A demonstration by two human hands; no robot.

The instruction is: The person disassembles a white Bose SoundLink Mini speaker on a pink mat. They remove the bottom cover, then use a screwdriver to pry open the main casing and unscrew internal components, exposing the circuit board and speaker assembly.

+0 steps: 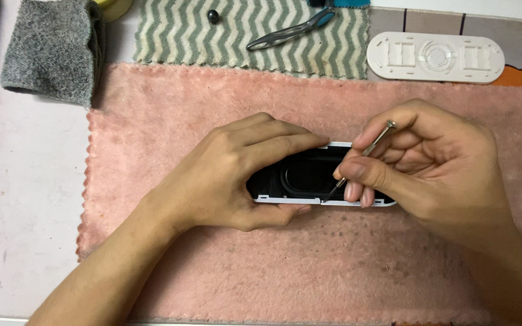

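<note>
Forearms: both entered from the bottom edge of the frame, nearest the camera, and met at centre.
Left hand point(234, 175): curled round the left end of the case, fingers over its top edge, thumb under its lower edge, gripping it firmly.
Right hand point(436, 163): closed in a pinch on the screwdriver, thumb and forefinger on the shaft, the other fingers folded and resting on the case's right part.
Screwdriver point(364, 152): thin, metal, tilted; cap up at right, tip down at left, touching the lower rim of the case.
Case point(309, 178): long, black inside with a white perforated rim, lying flat at centre frame on the pink towel, an oval recess showing between the hands.
Pink towel point(309, 265): spread over the counter point(25, 199), filling most of the frame.
Striped cloth point(182, 33): green and white, top centre, carrying tweezers point(291, 30) and a small dark ball point(213, 16).
White cover point(436, 57): oval plastic part, upper right.
Grey cloth point(52, 48): folded, upper left.
</note>
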